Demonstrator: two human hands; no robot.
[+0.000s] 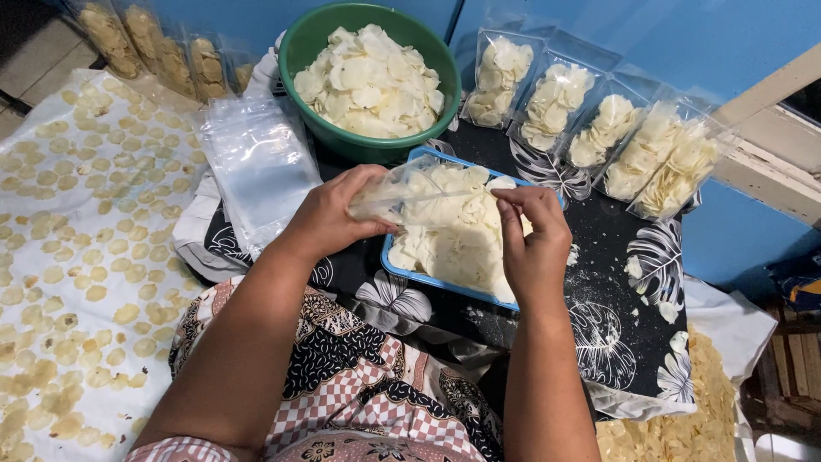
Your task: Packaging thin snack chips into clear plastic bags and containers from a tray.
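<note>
My left hand (329, 214) and my right hand (534, 239) both grip a clear plastic bag (410, 195), holding it sideways over a blue tray (402, 261). The tray is heaped with pale thin chips (462, 244). My right fingers pinch the bag's end near the chips; the bag looks partly filled. Behind the tray stands a green bowl (308, 43) full of the same white chips.
A stack of empty clear bags (256, 162) lies left of the bowl. Several filled bags (607, 128) lean against the blue wall at right, more filled bags (162, 51) at back left. Yellowish chips (77, 239) are spread on white sheeting at left, another pile (684, 428) at bottom right.
</note>
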